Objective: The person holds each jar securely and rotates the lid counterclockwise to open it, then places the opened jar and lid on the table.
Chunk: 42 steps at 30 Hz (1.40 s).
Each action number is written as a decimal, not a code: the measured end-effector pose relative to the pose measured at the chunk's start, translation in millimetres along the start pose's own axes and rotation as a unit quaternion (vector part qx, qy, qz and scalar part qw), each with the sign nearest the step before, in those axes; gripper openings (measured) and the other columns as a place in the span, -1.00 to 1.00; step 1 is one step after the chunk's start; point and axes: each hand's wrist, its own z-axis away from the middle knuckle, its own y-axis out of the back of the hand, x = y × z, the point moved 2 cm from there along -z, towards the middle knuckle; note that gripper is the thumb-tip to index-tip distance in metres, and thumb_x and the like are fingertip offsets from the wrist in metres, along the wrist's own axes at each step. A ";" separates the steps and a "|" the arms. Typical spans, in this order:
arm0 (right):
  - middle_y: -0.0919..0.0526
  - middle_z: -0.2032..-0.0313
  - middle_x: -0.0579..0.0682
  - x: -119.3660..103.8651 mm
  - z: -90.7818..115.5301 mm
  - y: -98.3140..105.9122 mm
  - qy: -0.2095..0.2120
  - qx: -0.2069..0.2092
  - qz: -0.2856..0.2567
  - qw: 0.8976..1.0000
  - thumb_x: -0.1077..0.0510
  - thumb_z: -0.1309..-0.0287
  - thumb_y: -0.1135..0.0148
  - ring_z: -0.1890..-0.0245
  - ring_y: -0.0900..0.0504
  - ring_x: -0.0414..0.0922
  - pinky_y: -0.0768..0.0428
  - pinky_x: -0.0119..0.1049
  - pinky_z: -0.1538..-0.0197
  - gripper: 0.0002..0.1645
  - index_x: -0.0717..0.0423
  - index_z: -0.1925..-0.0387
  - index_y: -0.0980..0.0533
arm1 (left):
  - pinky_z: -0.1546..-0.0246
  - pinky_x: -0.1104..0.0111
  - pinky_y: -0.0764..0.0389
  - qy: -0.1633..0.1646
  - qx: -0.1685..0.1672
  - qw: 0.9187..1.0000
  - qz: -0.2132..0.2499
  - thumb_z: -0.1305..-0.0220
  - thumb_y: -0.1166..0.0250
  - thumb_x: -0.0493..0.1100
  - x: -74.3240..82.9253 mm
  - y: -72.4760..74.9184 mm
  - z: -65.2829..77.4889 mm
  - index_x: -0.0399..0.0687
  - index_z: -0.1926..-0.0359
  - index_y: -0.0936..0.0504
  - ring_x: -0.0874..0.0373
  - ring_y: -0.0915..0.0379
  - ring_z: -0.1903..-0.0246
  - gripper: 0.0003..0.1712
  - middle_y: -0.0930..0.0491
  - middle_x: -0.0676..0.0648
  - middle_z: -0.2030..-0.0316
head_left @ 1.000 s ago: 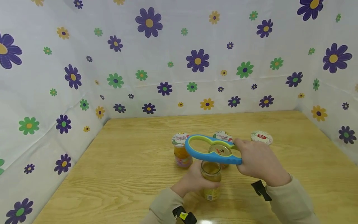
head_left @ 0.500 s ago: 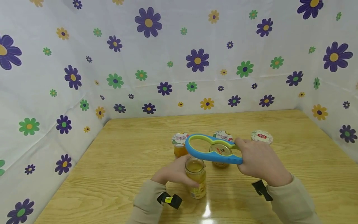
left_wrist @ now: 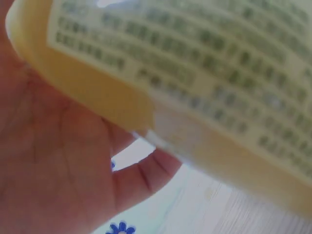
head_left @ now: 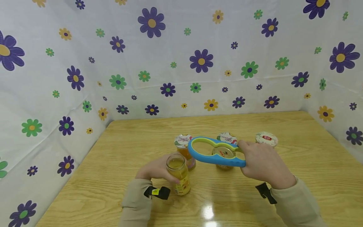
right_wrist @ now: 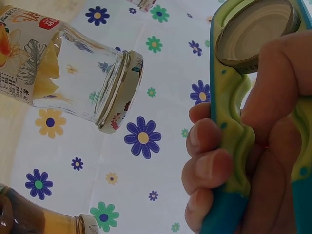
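Note:
My left hand (head_left: 156, 168) grips a lidless glass jar (head_left: 182, 184) with a yellow label and pale yellow contents, tilted slightly, just above or on the table; which of the two I cannot tell. Its label and the palm fill the left wrist view. My right hand (head_left: 263, 164) holds a blue and yellow-green jar opener (head_left: 208, 158) by its handles. A gold metal lid (head_left: 224, 152) sits within the opener's smaller ring; the right wrist view shows the lid's pale underside (right_wrist: 256, 31). The opener hangs over the standing jars.
Behind the left-hand jar stands an orange-filled jar (head_left: 183, 142) with a patterned white lid. A second jar (head_left: 227, 137) is partly covered by the opener. Behind the right hand is another white lid (head_left: 266, 138). Flowered cloth (head_left: 170, 72) surrounds the wooden table (head_left: 136, 135).
My left hand has carried the lidless jar leftward, away from below the opener to in front of the orange-filled jar. The right hand and opener have stayed almost still.

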 end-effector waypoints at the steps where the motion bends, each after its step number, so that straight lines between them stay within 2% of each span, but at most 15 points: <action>1: -0.24 0.73 -0.15 -0.3 0.0 -0.1 0.000 0.000 0.000 1.000 0.26 0.40 -0.20 0.76 -0.20 -0.22 -0.20 -0.40 0.71 -0.72 0.10 0.50 -0.33 | 0.08 0.24 -0.43 0.007 0.010 1.000 -0.003 0.12 -0.37 -0.31 -1.8 3.0 3.4 -0.37 0.01 -0.33 0.04 -0.39 0.12 -0.39 -0.43 -0.16 0.13; 7: -0.24 0.73 -0.15 -1.5 -0.3 -0.4 0.008 0.007 0.006 1.000 0.25 0.39 -0.19 0.78 -0.18 -0.22 -0.19 -0.40 0.72 -0.71 0.13 0.46 -0.36 | 0.12 0.18 -0.45 0.058 0.102 0.993 0.001 0.15 -0.37 -0.31 -11.1 20.6 24.9 -0.40 0.00 -0.31 -0.02 -0.41 0.14 -0.35 -0.46 -0.21 0.14; 10: -0.22 0.75 -0.16 -1.7 -0.4 -1.5 0.016 0.011 0.012 1.000 0.25 0.39 -0.19 0.80 -0.16 -0.22 -0.16 -0.41 0.73 -0.72 0.13 0.47 -0.35 | 0.12 0.17 -0.45 0.082 0.161 0.984 -0.011 0.15 -0.37 -0.31 -16.7 28.8 33.9 -0.39 -0.03 -0.27 -0.04 -0.41 0.14 -0.32 -0.46 -0.23 0.13; 13: -0.20 0.76 -0.16 -2.1 -0.6 -2.7 0.020 0.015 0.015 1.000 0.25 0.40 -0.18 0.81 -0.14 -0.23 -0.14 -0.42 0.74 -0.74 0.11 0.50 -0.34 | 0.13 0.16 -0.45 0.100 0.218 0.971 -0.018 0.14 -0.36 -0.33 -22.4 35.3 39.6 -0.35 -0.04 -0.21 -0.05 -0.42 0.15 -0.30 -0.45 -0.24 0.15; 17: -0.21 0.77 -0.17 -2.7 -0.7 -3.5 0.018 0.011 0.017 1.000 0.26 0.41 -0.17 0.82 -0.14 -0.24 -0.15 -0.42 0.76 -0.71 0.15 0.44 -0.38 | 0.14 0.13 -0.45 0.128 0.290 0.948 -0.027 0.10 -0.35 -0.34 -26.9 40.9 42.4 -0.30 -0.04 -0.11 -0.09 -0.40 0.15 -0.27 -0.40 -0.28 0.12; 19: -0.22 0.77 -0.17 -3.0 -0.8 -3.7 0.016 0.010 0.020 1.000 0.25 0.41 -0.17 0.83 -0.15 -0.24 -0.16 -0.41 0.76 -0.65 0.19 0.37 -0.41 | 0.14 0.10 -0.45 0.150 0.323 0.934 -0.038 0.08 -0.36 -0.30 -28.0 42.9 43.8 -0.28 -0.05 -0.08 -0.11 -0.39 0.14 -0.25 -0.37 -0.30 0.09; 22: -0.23 0.77 -0.18 -3.5 -1.0 -4.0 0.015 0.010 0.023 1.000 0.24 0.41 -0.17 0.83 -0.15 -0.24 -0.16 -0.41 0.77 -0.57 0.24 0.29 -0.43 | 0.10 0.07 -0.41 0.186 0.372 0.908 -0.058 0.08 -0.39 -0.20 -28.5 45.7 45.8 -0.22 -0.09 -0.09 -0.12 -0.34 0.07 -0.21 -0.35 -0.27 0.04; 24: -0.23 0.77 -0.18 -3.9 -1.4 -4.4 0.016 0.011 0.023 1.000 0.24 0.40 -0.18 0.83 -0.15 -0.24 -0.16 -0.41 0.76 -0.57 0.24 0.29 -0.42 | 0.08 0.06 -0.39 0.197 0.395 0.894 -0.080 0.10 -0.41 -0.13 -29.1 47.4 47.2 -0.22 -0.10 -0.15 -0.12 -0.30 0.03 -0.20 -0.35 -0.25 0.02; 27: -0.23 0.76 -0.18 -4.4 -2.3 -5.3 0.014 0.008 0.018 1.000 0.24 0.40 -0.18 0.82 -0.16 -0.24 -0.17 -0.41 0.76 -0.64 0.20 0.36 -0.41 | 0.06 0.06 -0.38 0.197 0.417 0.880 -0.113 0.14 -0.43 -0.06 -30.2 49.8 49.7 -0.22 -0.10 -0.24 -0.11 -0.25 -0.01 -0.20 -0.34 -0.21 0.01; 31: -0.23 0.76 -0.17 -4.6 -3.6 -5.9 0.009 0.006 0.008 1.000 0.26 0.40 -0.18 0.81 -0.18 -0.23 -0.19 -0.41 0.75 -0.68 0.17 0.40 -0.40 | 0.04 0.06 -0.37 0.183 0.420 0.876 -0.152 0.13 -0.43 -0.04 -30.6 53.4 52.7 -0.25 -0.09 -0.32 -0.10 -0.23 0.00 -0.23 -0.31 -0.22 0.02; 37: -0.24 0.76 -0.16 -5.7 -5.5 -8.2 0.000 -0.014 -0.006 1.000 0.26 0.39 -0.18 0.79 -0.20 -0.23 -0.22 -0.40 0.73 -0.63 0.18 0.35 -0.38 | 0.05 0.03 -0.37 0.181 0.401 0.882 -0.170 0.12 -0.42 -0.01 -27.1 57.1 56.6 -0.21 -0.10 -0.36 -0.13 -0.25 0.00 -0.24 -0.33 -0.21 0.04; 42: -0.23 0.77 -0.15 -9.2 -6.6 -12.5 0.006 -0.018 -0.045 0.999 0.32 0.42 -0.15 0.77 -0.18 -0.23 -0.17 -0.41 0.72 -0.61 0.17 0.34 -0.37 | 0.00 -0.03 -0.29 0.190 0.388 0.886 -0.168 0.12 -0.41 0.01 -25.7 58.3 59.8 -0.23 -0.13 -0.30 -0.17 -0.22 -0.05 -0.19 -0.32 -0.24 -0.03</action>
